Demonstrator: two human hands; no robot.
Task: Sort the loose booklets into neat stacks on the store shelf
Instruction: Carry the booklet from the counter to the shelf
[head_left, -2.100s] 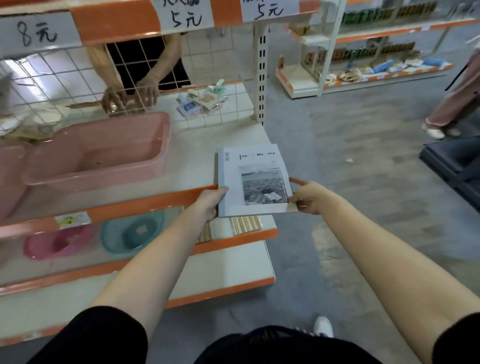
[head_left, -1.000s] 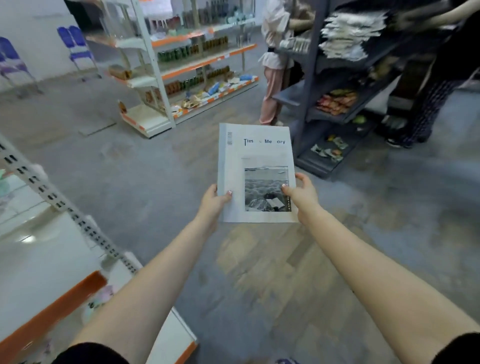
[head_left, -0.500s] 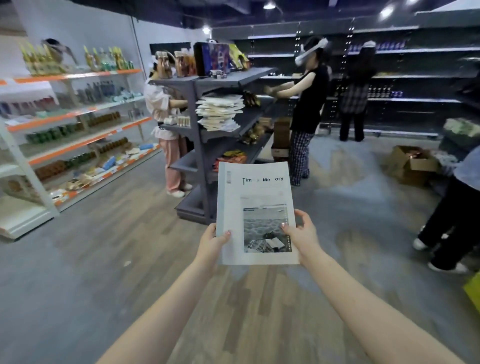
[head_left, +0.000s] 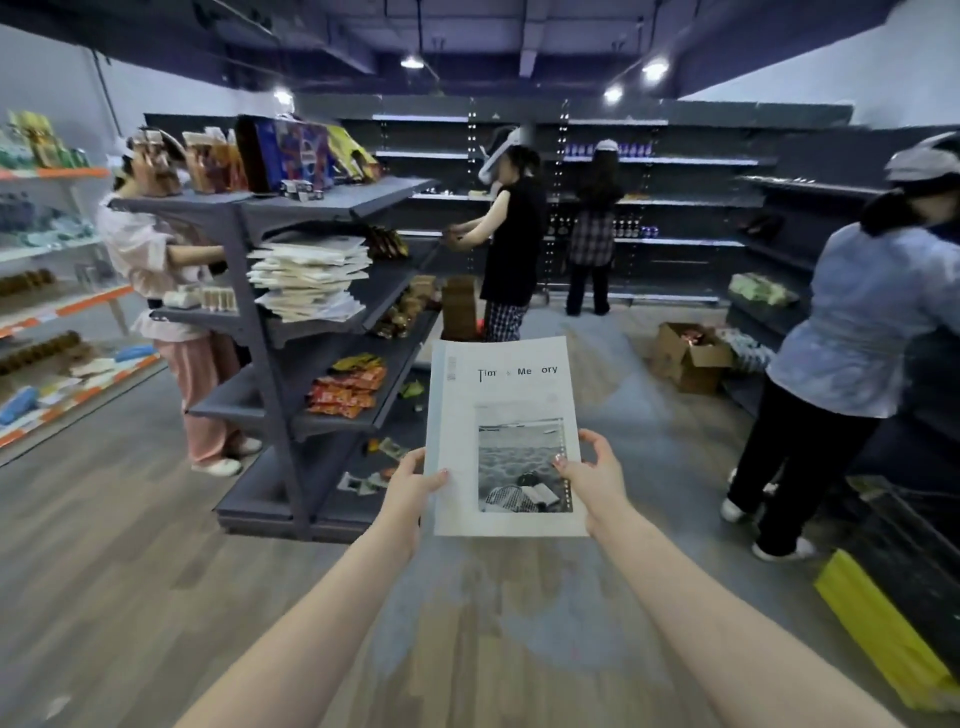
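I hold a pale grey booklet (head_left: 493, 400) with a black-and-white photo on its cover upright in front of me. My left hand (head_left: 410, 488) pinches its lower left edge. My right hand (head_left: 592, 478) pinches its lower right edge, thumb on the cover. Ahead to the left stands a dark grey shelf unit (head_left: 291, 332). An untidy pile of similar pale booklets (head_left: 309, 278) lies on its second level, well beyond my hands.
Snack packets (head_left: 345, 387) lie on the unit's lower shelf. A person in pink (head_left: 176, 291) stands behind the unit, two people (head_left: 511, 249) work at the back shelves, another (head_left: 852, 332) stands at right. A cardboard box (head_left: 688, 356) and a yellow bag (head_left: 883, 634) sit on the floor.
I have turned away from the white and orange shelf with the pink tubs towards the dark grey unit. The booklet stays in both hands, and the unit has come closer.
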